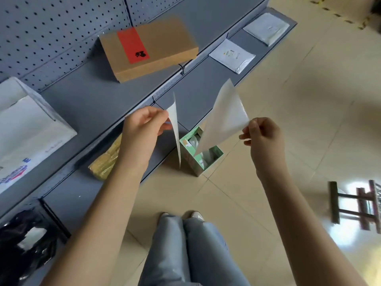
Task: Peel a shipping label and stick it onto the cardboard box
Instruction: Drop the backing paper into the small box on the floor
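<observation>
A flat brown cardboard box (162, 41) with a red strip (132, 46) across its top lies on the grey shelf (86, 100), beyond both hands. My left hand (144, 124) pinches a thin white sheet (175, 124) at its upper corner; the sheet hangs edge-on toward me. My right hand (261, 135) pinches a second, larger white sheet (222, 118) with a glossy sheen at its right corner. The two sheets are fully apart, with a gap between them. I cannot tell which sheet is the label and which is the backing.
An open green box (214, 154) holding paper scraps stands on the tiled floor below the sheets. White mailers (232, 55) lie on the lower shelf. A white bag (26, 129), a yellow wrapped parcel (105, 159) and a black bag (26, 240) sit at left. A wooden stool (356, 205) is at right.
</observation>
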{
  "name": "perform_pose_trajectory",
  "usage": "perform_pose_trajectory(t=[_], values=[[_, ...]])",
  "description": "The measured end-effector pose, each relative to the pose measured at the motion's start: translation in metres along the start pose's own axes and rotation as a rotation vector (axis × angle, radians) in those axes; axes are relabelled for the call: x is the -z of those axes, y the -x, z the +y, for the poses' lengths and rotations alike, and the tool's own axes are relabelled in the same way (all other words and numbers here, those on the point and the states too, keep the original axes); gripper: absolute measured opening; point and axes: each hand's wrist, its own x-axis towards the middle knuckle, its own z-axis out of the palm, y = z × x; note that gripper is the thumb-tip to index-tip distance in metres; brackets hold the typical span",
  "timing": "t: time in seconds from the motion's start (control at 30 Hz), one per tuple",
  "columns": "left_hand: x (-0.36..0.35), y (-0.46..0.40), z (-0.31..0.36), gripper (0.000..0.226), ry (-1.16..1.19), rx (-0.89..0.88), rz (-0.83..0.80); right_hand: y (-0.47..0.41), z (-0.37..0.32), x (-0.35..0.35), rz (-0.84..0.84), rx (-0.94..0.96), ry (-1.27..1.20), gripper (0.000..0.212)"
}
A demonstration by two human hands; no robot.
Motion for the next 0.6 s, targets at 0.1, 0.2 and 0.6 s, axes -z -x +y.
perform_pose_trajectory(t=[0.1,0.2,0.6], values=[[-0.007,-0.015,-0.038,0.018,0.009,0.003,-0.006,-0.011,0.036,-0.012,0.003,0.017,0.016,0.018],[-0.014,-0.032,-0.080,0.020,0.002,0.017,-0.032,-0.023,0.076,-0.026,0.012,0.030,0.048,0.017],[-0.042,-0.098,-0.230,0.014,0.001,0.080,-0.082,-0.085,0.232,-0.097,0.001,-0.019,0.222,0.019]])
